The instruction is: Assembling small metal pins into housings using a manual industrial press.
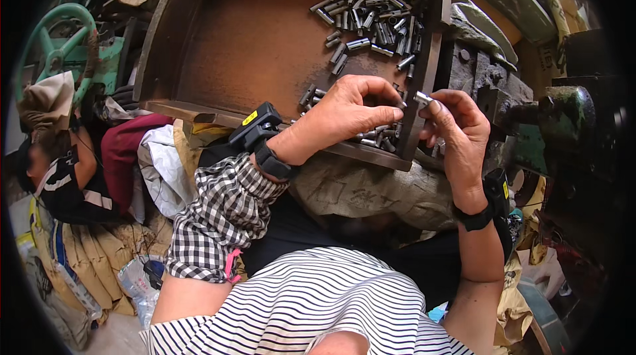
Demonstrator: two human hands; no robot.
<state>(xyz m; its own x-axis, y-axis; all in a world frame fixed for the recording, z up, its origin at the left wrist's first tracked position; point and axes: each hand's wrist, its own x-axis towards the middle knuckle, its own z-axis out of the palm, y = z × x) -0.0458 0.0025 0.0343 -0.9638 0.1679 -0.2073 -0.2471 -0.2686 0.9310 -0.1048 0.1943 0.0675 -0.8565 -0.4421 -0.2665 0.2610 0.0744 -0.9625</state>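
Over the near right corner of a wooden tray (245,30), my left hand (348,108) has its thumb and index finger pinched together. A small shiny bit shows at their tips, too little of it to name. Just beyond the tray's right wall, my right hand (458,123) grips a short metal tube (422,98) between thumb and fingers, one end pointing toward the left hand. Many similar metal tubes (371,14) lie heaped at the tray's far right. More tubes (376,138) lie under and beside my left hand, partly hidden by it.
A dark, greasy machine (523,103) stands close on the right. Greyish sacking (371,189) hangs below the tray's near edge. At far left are a green handwheel (56,50) and another person (73,163), with folded sacks (93,262) below.
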